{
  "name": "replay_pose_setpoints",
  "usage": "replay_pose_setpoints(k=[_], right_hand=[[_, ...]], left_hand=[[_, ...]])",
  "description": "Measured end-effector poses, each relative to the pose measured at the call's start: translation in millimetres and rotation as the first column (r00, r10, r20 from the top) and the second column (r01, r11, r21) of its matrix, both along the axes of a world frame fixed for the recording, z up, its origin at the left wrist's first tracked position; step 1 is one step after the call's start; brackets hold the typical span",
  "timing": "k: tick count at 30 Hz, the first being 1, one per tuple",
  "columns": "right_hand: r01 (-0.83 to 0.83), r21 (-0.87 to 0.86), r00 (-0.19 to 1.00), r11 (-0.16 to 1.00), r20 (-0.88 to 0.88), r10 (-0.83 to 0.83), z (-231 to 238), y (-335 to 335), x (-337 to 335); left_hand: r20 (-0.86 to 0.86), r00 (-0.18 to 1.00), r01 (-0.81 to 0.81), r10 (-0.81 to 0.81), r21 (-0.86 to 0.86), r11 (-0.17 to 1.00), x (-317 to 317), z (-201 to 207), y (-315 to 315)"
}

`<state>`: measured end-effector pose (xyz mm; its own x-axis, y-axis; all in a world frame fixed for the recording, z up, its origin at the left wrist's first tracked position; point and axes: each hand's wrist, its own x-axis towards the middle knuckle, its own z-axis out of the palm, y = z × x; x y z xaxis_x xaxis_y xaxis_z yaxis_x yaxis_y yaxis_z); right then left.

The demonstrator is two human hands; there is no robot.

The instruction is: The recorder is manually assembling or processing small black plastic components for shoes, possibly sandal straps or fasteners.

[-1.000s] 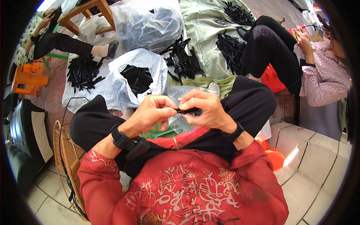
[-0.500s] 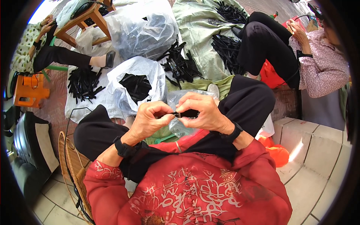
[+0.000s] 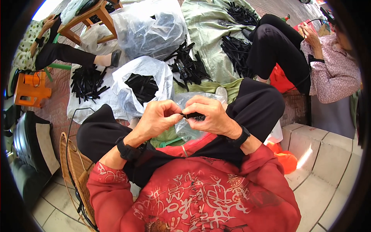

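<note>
Both of my hands meet in front of me above my lap. My right hand (image 3: 208,115) is closed round a black strip (image 3: 196,115), part of which shows between its thumb and fingers. The thumb and forefinger of my left hand (image 3: 160,119) pinch the strip's left end, close against my right fingertips. What exactly the strip is, and its far end, is hidden by my fingers. Just beyond my hands stands a white plastic bag (image 3: 164,75), its mouth spread, holding many black strips (image 3: 142,88). A clear plastic bag (image 3: 189,129) lies below my hands.
Piles of black strips (image 3: 187,63) lie on white and green sheets (image 3: 208,46). Behind is a large filled clear bag (image 3: 150,34). Two people sit nearby, at left (image 3: 29,50) and right (image 3: 328,65). An orange stool (image 3: 33,89), wooden stool (image 3: 89,17) and tiled step (image 3: 313,143) flank me.
My left hand has shifted slightly, its fingertips coming closer to my right ones, so less of the strip shows between them. The view has moved a little.
</note>
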<state>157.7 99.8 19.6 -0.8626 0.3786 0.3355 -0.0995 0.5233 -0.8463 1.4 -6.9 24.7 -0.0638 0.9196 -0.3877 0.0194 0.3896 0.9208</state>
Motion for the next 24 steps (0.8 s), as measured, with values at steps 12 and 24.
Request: replay_pose_setpoints(k=[12, 24], right_hand=[[0.040, -0.082, 0.998, 0.996, 0.044, -0.037, -5.9, -6.0, 0.2], [0.001, 0.014, 0.999, 1.000, 0.047, -0.002, -11.3, -8.9, -4.3]], left_hand=[[0.208, 0.978, 0.031, -0.011, -0.091, 0.995, -3.6, -6.1, -2.0], [-0.019, 0.992, -0.122, 0.121, -0.052, 0.991, 4.5, -14.5, -5.2]])
